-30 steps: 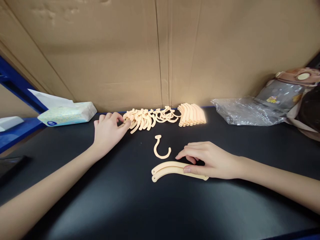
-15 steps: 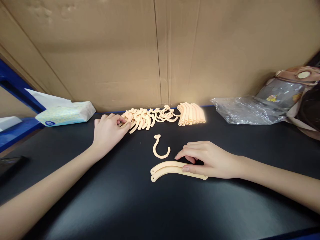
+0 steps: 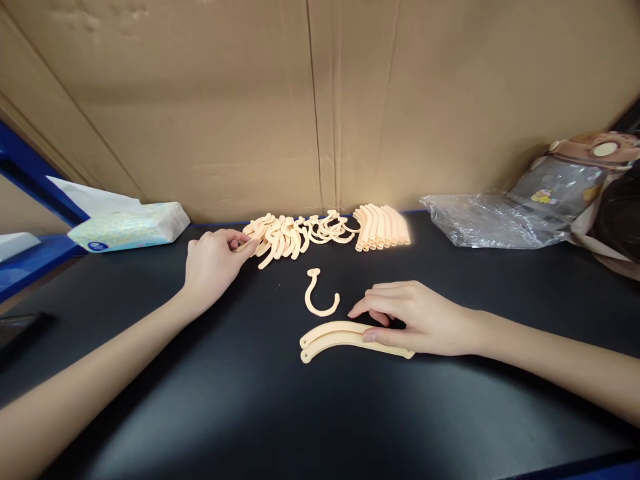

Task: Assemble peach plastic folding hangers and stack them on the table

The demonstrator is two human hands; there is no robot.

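Fingertips of the left hand (image 3: 213,267) curl together at the left edge of piled cream, curved plastic pieces (image 3: 285,243); I cannot tell whether they pinch one. Loosely spread, the right hand (image 3: 420,320) rests its thumb on two long, wavy, cream plastic strips (image 3: 333,339), one cream plastic hook (image 3: 319,313) lying just left of its forefinger.

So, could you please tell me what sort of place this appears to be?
Probably a small workstation: a black tabletop backed by a cardboard panel, with cream hooks heaped beside a neat row of curved strips.
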